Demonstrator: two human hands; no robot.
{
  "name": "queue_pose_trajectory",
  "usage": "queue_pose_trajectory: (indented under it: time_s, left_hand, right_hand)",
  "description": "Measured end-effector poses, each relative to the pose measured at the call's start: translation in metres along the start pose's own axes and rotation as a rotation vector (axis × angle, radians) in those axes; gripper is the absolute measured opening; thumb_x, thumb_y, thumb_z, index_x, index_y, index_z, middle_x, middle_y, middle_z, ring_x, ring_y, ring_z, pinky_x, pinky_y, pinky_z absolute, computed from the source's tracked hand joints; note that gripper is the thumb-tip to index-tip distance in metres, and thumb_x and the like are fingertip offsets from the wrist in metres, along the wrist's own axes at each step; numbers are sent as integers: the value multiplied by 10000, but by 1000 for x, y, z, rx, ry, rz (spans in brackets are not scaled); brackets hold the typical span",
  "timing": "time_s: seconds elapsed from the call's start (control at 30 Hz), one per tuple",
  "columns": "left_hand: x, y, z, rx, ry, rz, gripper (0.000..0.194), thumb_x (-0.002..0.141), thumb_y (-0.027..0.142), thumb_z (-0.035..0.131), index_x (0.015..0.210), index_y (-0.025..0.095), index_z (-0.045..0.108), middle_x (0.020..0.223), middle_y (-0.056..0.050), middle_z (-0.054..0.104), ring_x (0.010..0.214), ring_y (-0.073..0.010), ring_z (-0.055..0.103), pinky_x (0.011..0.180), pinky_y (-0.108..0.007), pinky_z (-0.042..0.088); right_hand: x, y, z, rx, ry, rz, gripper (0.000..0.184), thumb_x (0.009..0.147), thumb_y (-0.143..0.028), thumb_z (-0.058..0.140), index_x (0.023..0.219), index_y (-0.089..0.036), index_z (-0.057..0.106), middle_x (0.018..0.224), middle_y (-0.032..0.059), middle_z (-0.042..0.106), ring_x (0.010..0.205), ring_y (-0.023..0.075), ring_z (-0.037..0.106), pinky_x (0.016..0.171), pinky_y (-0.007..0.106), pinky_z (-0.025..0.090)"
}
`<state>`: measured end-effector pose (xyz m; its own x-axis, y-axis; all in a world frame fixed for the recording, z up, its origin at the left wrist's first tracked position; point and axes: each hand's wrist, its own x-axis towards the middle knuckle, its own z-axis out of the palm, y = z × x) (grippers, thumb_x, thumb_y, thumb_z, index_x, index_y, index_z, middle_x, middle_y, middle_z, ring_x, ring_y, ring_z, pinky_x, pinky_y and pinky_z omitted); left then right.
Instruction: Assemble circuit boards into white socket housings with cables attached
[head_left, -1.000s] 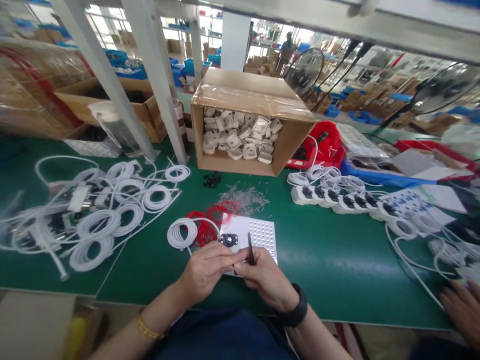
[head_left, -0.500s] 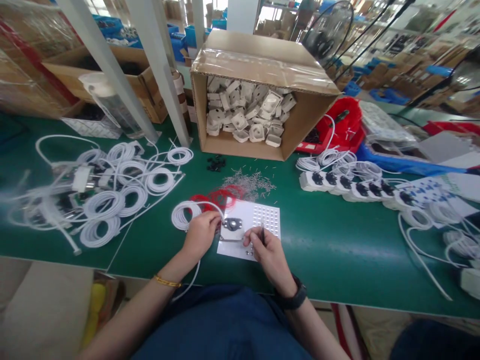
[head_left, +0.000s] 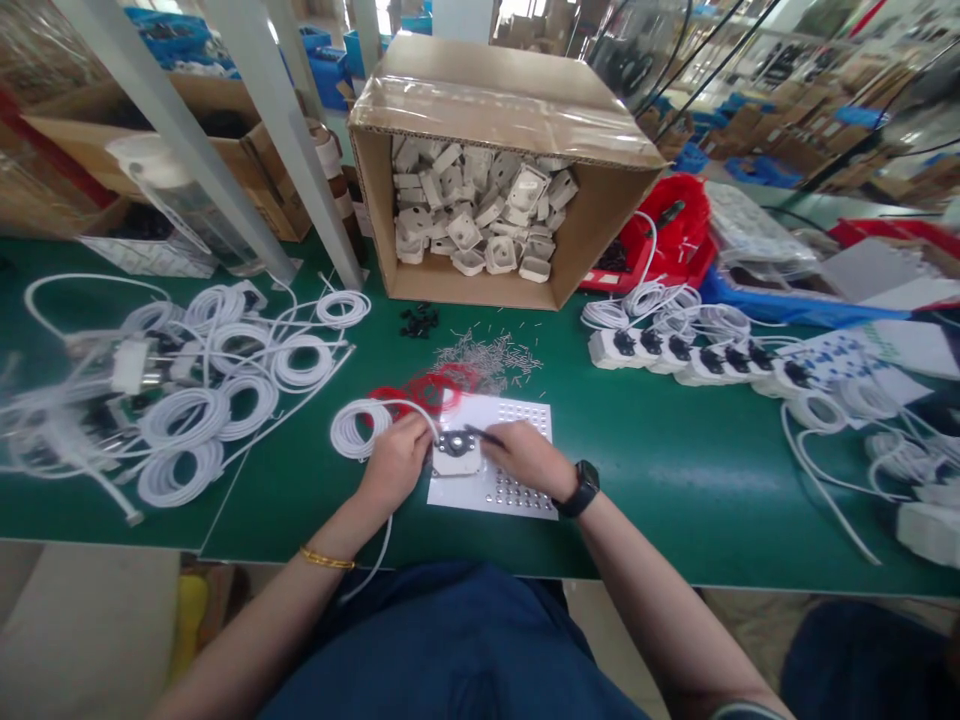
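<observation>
My left hand pinches the left edge of a small white square housing with a black fitting on top. A white cable runs from the housing to a coil beside that hand. In my right hand is a thin dark tool, perhaps tweezers. Its tip reaches left over the black fitting; my fingers hide part of it. Under the housing lies a white sheet with rows of small shiny round pieces.
Loose small pins, red wires and black parts lie behind the sheet. A cardboard box holds white housings. Coiled cables cover the left; a row of fitted housings and a red bin stand right.
My right hand has turned, and the tool has swung from upright beside the housing to lying over the black fitting. My left hand stays at the housing. The view has shifted slightly.
</observation>
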<state>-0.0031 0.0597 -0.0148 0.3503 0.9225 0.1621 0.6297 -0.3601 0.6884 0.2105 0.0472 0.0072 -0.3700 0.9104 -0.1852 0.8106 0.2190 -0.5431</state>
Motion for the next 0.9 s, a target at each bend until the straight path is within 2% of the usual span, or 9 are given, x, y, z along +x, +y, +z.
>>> queue_pose_trajectory:
  time_s: [0.1,0.3,0.47,0.57,0.67,0.77,0.9]
  left_hand:
    - [-5,-4,4,36,20,60,235,904,175,409,890,129,639,887,-85,661,819,-184,615,750,-309,481]
    - [-17,-11,10,125,90,186,250,912,168,399,972,122,637,930,-106,670,870,-201,605,797,-353,494]
    - [-22,-7,10,281,149,306,252,905,150,414,1013,128,640,934,-109,675,823,-189,595,764,-346,504]
    - [-22,-4,9,271,142,271,260,909,148,400,1008,121,639,904,-110,667,809,-191,584,763,-354,498]
    - [-18,-1,8,216,89,203,266,911,138,380,964,110,640,879,-108,651,809,-198,576,748,-359,493]
    - [-14,1,6,233,61,200,253,908,134,390,931,117,642,828,-85,640,786,-186,573,714,-323,494]
    - [-12,5,-1,302,46,220,232,912,158,412,964,138,637,819,-59,630,767,-170,555,713,-296,491]
  right_hand:
    - [1,-1,3,-1,61,-15,210,887,-175,466,741,-150,615,723,44,640,660,139,542,615,238,326]
    - [3,-5,10,159,319,-18,172,888,-194,480,786,-154,613,745,39,632,682,143,554,649,239,376]
    - [7,-6,7,325,321,64,145,853,-207,516,811,-159,647,783,43,674,730,164,602,680,258,421]
    - [8,-5,8,452,307,166,153,825,-242,538,808,-161,667,796,46,703,736,185,633,689,278,450]
    - [9,-4,14,452,335,199,184,821,-284,533,806,-167,675,808,58,714,755,212,653,705,307,475]
    - [9,-1,25,344,386,125,213,845,-288,498,830,-179,680,842,78,716,783,231,662,721,333,499]
    - [6,12,38,136,428,-152,275,862,-167,416,945,-184,678,960,98,705,891,224,664,789,342,530]
